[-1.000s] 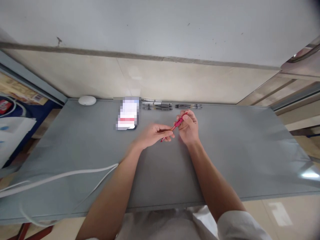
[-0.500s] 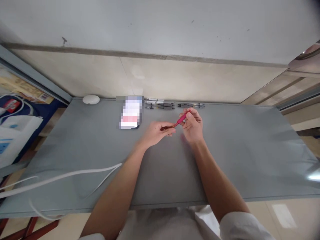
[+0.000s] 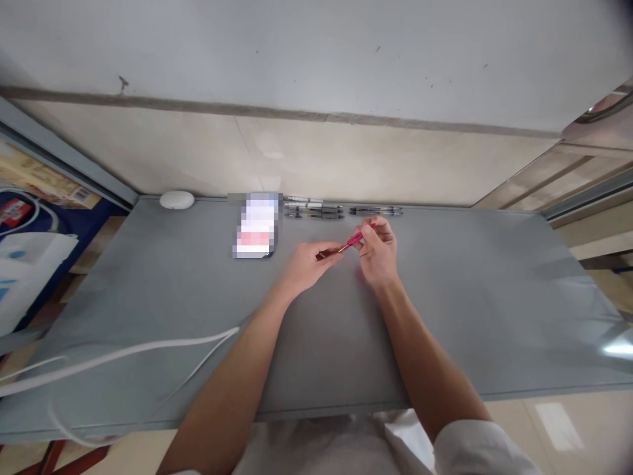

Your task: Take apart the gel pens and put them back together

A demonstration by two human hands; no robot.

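Turned flatter, the pink pen (image 3: 355,239), held by left hand (image 3: 307,266) and right hand (image 3: 379,256), clears table edges (image 3: 336,410).

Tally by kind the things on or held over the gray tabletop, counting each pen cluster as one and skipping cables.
Handheld red pen: 1
Pen clusters (single pens too small to count): 2
Phone: 1
White oval object: 1
Total: 5

tabletop (image 3: 494,297) right of the right hand (image 3: 378,254) has passing room; a cable (image 3: 143,346) crosses left, pens (image 3: 331,210) lie behind.
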